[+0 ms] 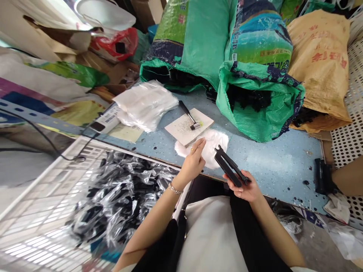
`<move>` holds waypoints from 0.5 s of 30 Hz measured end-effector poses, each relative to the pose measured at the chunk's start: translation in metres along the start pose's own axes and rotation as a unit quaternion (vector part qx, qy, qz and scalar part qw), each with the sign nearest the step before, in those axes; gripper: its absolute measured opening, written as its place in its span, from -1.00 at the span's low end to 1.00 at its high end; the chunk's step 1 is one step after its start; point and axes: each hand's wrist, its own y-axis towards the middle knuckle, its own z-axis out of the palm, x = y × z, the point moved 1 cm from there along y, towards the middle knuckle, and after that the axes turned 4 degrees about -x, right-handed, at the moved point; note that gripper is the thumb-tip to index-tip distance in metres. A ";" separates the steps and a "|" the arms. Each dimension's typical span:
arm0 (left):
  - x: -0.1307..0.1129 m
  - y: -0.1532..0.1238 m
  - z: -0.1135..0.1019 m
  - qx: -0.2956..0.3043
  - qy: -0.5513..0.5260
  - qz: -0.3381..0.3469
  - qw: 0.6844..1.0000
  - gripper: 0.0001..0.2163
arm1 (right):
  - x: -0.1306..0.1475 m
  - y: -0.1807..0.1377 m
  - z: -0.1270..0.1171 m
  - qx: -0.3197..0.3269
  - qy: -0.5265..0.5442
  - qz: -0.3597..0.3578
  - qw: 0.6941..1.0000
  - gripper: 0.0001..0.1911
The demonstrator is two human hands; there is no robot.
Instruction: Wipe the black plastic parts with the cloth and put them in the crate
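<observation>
My right hand grips a long black plastic piece made of two bars side by side, with a small forked tip at its far end. The piece is tilted up and to the left, above the table's front edge. My left hand has its fingers stretched forward over a white cloth, and I see nothing in it. Just beyond lies a pale board overlapping the cloth. A small hammer with a dark handle and metal head rests on the board.
Left of me, a white plastic crate holds many bagged black pieces. Clear plastic bags are stacked on the blue table. Green sacks with black parts inside and a yellow sack line the back. A black cylindrical object stands at right.
</observation>
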 end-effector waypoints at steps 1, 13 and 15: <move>0.002 0.002 0.000 0.004 -0.017 -0.008 1.000 -0.22 | -0.002 -0.005 -0.002 0.010 -0.014 -0.002 1.000 -0.47; -0.058 -0.022 0.007 0.062 0.084 0.220 0.970 -0.29 | 0.000 0.029 -0.003 0.007 0.057 0.035 0.998 -0.53; -0.063 -0.029 0.008 0.077 0.064 0.219 0.971 -0.27 | -0.001 0.034 0.003 -0.052 -0.009 -0.039 0.998 -0.57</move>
